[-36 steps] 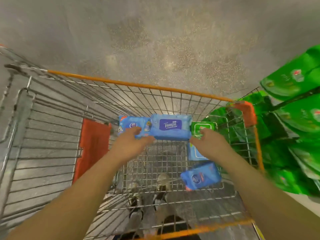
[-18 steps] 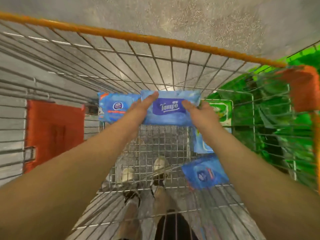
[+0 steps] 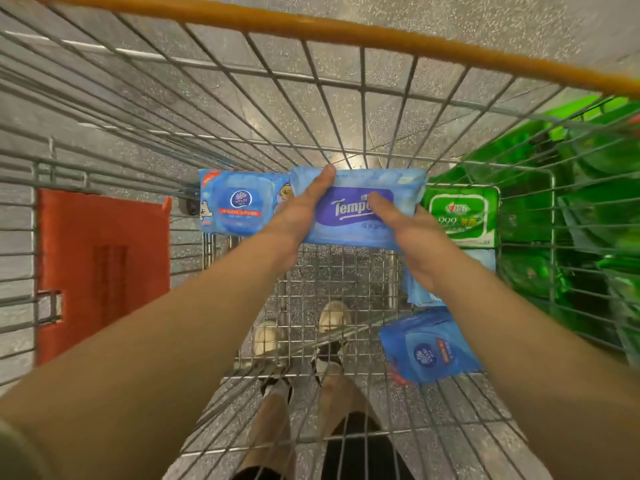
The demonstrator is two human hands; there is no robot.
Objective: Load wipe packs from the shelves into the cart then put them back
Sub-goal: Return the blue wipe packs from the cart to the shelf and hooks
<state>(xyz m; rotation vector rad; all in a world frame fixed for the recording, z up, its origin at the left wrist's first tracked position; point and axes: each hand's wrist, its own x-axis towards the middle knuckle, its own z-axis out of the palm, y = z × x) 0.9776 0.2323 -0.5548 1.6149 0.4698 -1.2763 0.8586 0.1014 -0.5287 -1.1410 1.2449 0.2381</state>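
left hand (image 3: pixel 300 216): fingers curled over the Tempo wipe pack (image 3: pixel 360 211), gripping its left end
right hand (image 3: pixel 410 240): clamped on the right end
pack: pale blue, purple label, inside the cart (image 3: pixel 360 109) at the far wall

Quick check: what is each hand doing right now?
Left hand: grips the light blue Tempo wipe pack at its left end.
Right hand: grips the same pack's right end.

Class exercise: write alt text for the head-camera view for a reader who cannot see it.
Both hands, left hand and right hand, hold a light-blue Tempo wipe pack inside a wire cart. A blue pack and a green pack flank it.
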